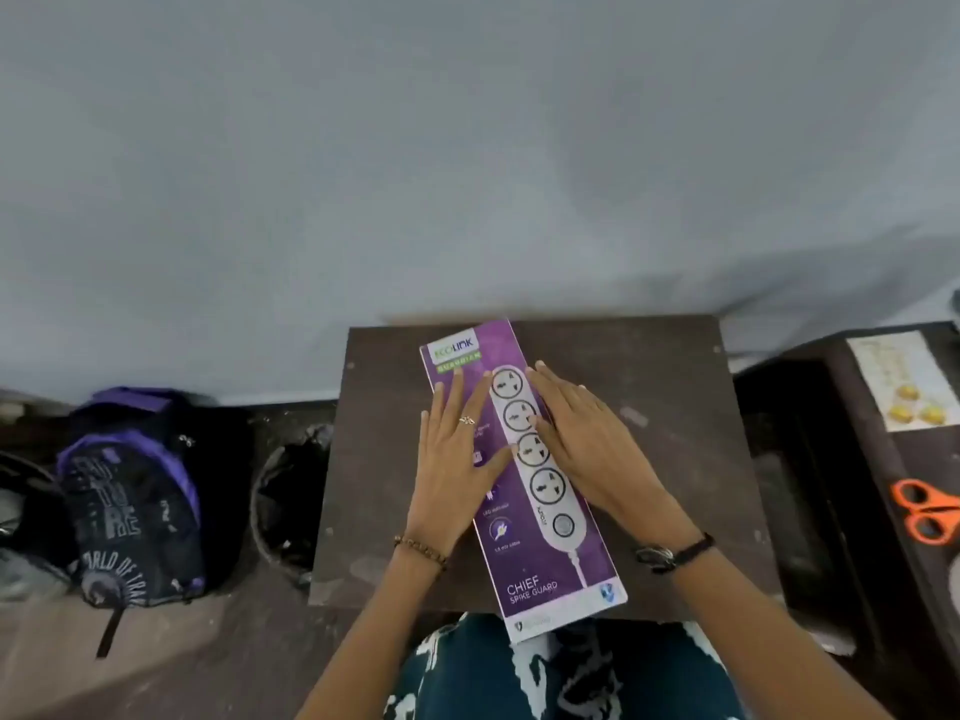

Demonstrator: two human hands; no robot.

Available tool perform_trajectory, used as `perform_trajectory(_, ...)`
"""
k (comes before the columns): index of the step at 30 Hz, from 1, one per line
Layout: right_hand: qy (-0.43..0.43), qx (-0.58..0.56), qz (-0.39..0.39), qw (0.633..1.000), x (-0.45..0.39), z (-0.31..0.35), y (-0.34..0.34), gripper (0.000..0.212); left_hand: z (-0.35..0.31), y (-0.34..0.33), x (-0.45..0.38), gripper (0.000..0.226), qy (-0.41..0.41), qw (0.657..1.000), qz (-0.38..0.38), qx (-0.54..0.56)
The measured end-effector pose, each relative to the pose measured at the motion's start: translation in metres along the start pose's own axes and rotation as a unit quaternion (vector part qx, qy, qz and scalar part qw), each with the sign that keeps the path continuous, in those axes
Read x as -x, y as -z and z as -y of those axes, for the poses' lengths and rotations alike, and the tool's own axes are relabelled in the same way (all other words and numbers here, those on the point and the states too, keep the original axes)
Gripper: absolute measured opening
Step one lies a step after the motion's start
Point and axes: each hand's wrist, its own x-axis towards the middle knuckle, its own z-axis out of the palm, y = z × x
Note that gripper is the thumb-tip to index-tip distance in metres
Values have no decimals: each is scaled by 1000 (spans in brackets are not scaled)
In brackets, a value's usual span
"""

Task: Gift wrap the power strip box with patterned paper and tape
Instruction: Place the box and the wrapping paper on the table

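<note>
Though meant for wrapping, still bare: power strip box [540, 511], purple, printed face up, flat on small dark table [675, 407], lying slightly askew, near end overhanging the table's near edge toward the lap. Left hand [457, 459] flat on the box's left half, fingers straight and spread, palm down, gripping nothing. Right hand [587, 439] likewise flat, over the box's right edge near the far sockets in the picture, fingers straight, pressing or steadying rather than holding (no curl visible in either hand).

No patterned paper under or around the box, none seen anywhere on the table. No tape found in view either. Orange scissors [924, 511] well to the right of the box, on a separate dark surface [872, 459], untouched. Beyond the scissors, farther from the box, a pale sheet with yellow shapes [906, 381]; whether wrapping paper, cannot tell.

Left of the box, down on the floor: backpack [130, 491] and a dark lined bin [291, 491].

Judged by this: task barely begun. Box placed, nothing more. Left to do: fetching and laying paper, cutting, folding round, taping seams and ends.
</note>
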Motion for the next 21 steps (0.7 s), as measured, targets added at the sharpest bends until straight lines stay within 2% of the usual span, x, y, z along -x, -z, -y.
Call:
perform_trajectory(3,-8,-37,-31,999,8,-11,-12,51,3,-15,4,69,-18,999,-24,12)
perform_trajectory(7,6,-92,-78,993,13,-11,-21,52,3,-25,16,63,-20,986,-95,132)
perform_trajectory(12,-65,-178,-121,974,47,8,-28,61,10,-19,51,58,-2,958,-116,262)
perform_trajectory(14,-94,-165,-153,970,66,19,-31,65,16,-16,66,55,12,948,-119,296)
perform_trajectory(17,-161,-79,-220,959,94,41,-38,81,17,-12,87,53,63,929,-85,354)
perform_trajectory(19,-229,-35,-197,953,106,59,-42,100,12,-14,98,45,59,912,-44,404)
perform_trajectory(21,-280,-21,-122,952,113,72,-49,116,7,-18,107,45,64,910,-10,409)
